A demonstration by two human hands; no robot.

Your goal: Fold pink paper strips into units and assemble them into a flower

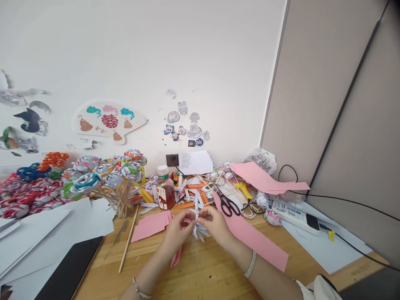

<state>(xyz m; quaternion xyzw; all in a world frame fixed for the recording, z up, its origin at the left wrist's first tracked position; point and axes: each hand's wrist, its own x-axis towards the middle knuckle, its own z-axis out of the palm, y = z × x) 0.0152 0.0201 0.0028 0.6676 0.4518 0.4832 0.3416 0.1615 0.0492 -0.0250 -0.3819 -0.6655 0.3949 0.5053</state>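
Note:
Over the middle of the desk, my left hand (pixel 180 227) and my right hand (pixel 215 223) pinch a white folded paper piece (pixel 200 231) between their fingertips. Its pointed strips fan out below my fingers, and part of it is hidden behind them. Pink paper sheets (pixel 151 226) lie stacked just left of my left hand, and a pink folded strip (pixel 176 256) shows under that wrist. To the right, a long pink paper strip (pixel 256 241) passes behind my right forearm. Black-handled scissors (pixel 230 205) rest on that strip's upper end.
A bottle (pixel 165 192) stands behind my hands amid paper scraps. Paper flowers on sticks (pixel 115 183) crowd the back left. A wooden stick (pixel 128 241), white sheets (pixel 40 233) and a black flat object (pixel 73 266) lie left. A white power strip (pixel 295 216) sits right.

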